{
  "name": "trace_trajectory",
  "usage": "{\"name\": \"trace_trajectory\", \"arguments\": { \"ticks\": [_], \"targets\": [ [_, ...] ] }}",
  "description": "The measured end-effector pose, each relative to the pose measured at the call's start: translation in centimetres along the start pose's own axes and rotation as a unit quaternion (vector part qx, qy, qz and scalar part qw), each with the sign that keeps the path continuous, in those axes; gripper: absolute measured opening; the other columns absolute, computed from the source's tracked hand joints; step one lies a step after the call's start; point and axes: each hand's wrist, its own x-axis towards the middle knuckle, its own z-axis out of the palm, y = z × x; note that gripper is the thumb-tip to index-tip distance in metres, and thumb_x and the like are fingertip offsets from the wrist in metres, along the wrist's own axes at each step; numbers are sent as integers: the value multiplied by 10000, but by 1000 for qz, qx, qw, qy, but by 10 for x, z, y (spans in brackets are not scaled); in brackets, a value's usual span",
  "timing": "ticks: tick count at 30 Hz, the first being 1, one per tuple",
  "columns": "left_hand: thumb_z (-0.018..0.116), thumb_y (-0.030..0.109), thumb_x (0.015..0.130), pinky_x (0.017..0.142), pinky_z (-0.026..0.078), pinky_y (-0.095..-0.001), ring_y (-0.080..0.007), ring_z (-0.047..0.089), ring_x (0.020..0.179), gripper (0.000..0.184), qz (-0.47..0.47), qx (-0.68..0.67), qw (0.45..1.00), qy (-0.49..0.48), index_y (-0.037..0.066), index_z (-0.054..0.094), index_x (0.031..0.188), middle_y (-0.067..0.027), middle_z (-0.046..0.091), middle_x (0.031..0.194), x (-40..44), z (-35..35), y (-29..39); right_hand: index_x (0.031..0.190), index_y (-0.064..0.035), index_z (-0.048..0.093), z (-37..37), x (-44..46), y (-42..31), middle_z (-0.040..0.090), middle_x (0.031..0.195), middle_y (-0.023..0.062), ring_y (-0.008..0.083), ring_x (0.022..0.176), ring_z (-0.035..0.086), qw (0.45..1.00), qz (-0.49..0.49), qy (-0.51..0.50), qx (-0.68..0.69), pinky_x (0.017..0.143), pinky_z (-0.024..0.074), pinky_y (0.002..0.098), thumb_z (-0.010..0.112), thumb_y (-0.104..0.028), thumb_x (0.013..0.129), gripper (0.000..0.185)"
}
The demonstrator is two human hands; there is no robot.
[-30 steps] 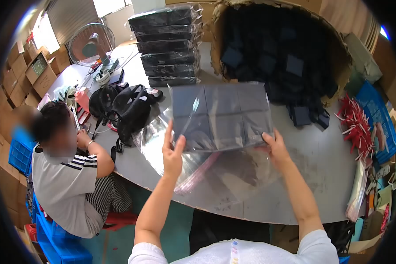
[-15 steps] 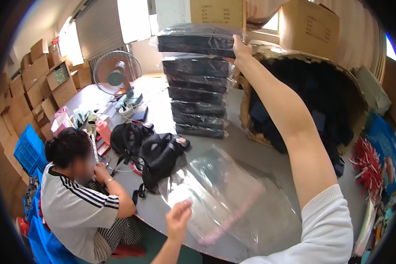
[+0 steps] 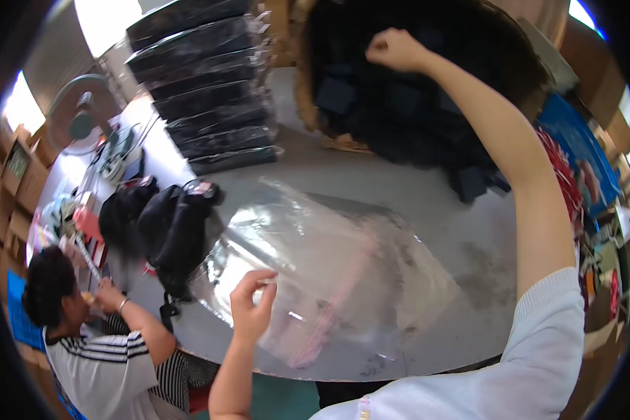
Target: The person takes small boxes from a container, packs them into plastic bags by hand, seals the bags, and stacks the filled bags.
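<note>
My left hand (image 3: 252,304) is over the left part of the clear plastic bags (image 3: 371,273), thumb and index finger curled near each other; whether anything is between them is too small to tell. My right hand (image 3: 397,50) is raised at the opening of the large carton of dark boxes (image 3: 406,98), fingers curled, with nothing clearly visible in it. Dark packs in clear wrap stand in a tall stack (image 3: 203,87) on the grey table, left of the carton.
Black bags (image 3: 171,231) lie left of the plastic bags. A seated co-worker (image 3: 105,350) is at the lower left. A fan (image 3: 84,115) stands at the back left. Red-and-white strips (image 3: 560,171) and a blue crate (image 3: 584,150) are at the right. The table edge (image 3: 287,376) curves near me.
The wrapped dark pack first held in both hands went onto the stack and was let go. My right hand has moved from the stack to the carton. The view has also shifted.
</note>
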Motion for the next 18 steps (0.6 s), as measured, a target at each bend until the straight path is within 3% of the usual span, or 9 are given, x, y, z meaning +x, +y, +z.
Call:
{"name": "trace_trajectory", "arguments": {
  "ticks": [3,5,7,9,11,14,15,17,18],
  "targets": [
    [638,38,852,814,530,-308,-185,648,971,231,24,68,993,-98,14,671,1080,-87,677,1066,84,41,-12,880,-71,755,14,-107,36,723,905,143,286,886,698,976,98,-195,14,824,550,381,724,-293,711,281],
    [669,83,835,807,535,-314,-203,651,991,306,30,83,987,-132,23,651,1135,-95,680,1081,144,84,-36,1005,-35,726,32,-164,54,723,946,154,270,898,700,943,159,-293,5,837,550,357,752,-245,692,378],
    [719,145,798,871,521,-363,-247,631,1045,433,36,109,982,-148,31,608,1201,-123,660,1124,199,140,-54,1191,-12,634,68,-206,73,672,1090,211,333,1033,645,938,193,-289,8,915,517,400,765,-333,671,625],
    [784,239,735,972,462,-430,-328,560,1150,662,152,196,959,-140,51,520,1312,-200,580,1241,243,204,-82,1383,-1,448,111,-227,74,518,1287,271,416,1191,509,934,281,-220,1,1026,436,417,764,-399,672,874],
    [821,294,689,1036,387,-499,-428,446,1242,918,101,230,959,-135,93,344,1447,-258,443,1366,265,270,-81,1491,-45,261,152,-228,65,411,1383,292,464,1238,442,913,381,-148,-19,1049,404,473,793,-445,654,1069],
    [858,346,625,1012,379,-546,-519,342,1271,1156,39,292,953,-67,160,143,1514,-327,287,1416,277,341,-61,1500,-59,240,180,-218,73,390,1394,320,479,1257,423,897,415,-143,-61,1060,384,484,796,-442,655,1082],
    [858,346,625,1012,379,-546,-519,342,1271,1156,37,300,950,-72,160,143,1514,-327,287,1416,285,352,-66,1503,-69,239,181,-217,76,383,1397,330,485,1267,413,901,405,-144,-55,1064,375,484,793,-442,655,1080],
    [865,356,597,988,386,-546,-495,386,1213,1139,84,344,933,60,188,192,1501,-330,330,1333,291,376,-76,1506,-78,237,171,-228,84,376,1400,341,491,1277,404,900,405,-152,-45,1069,366,485,791,-442,655,1078],
    [852,335,590,962,391,-549,-458,432,1138,1106,84,306,944,88,203,221,1488,-281,397,1232,295,377,-78,1506,-90,245,159,-234,89,373,1398,348,489,1277,407,903,384,-195,-6,1067,366,484,787,-436,652,1069]
  ]
}}
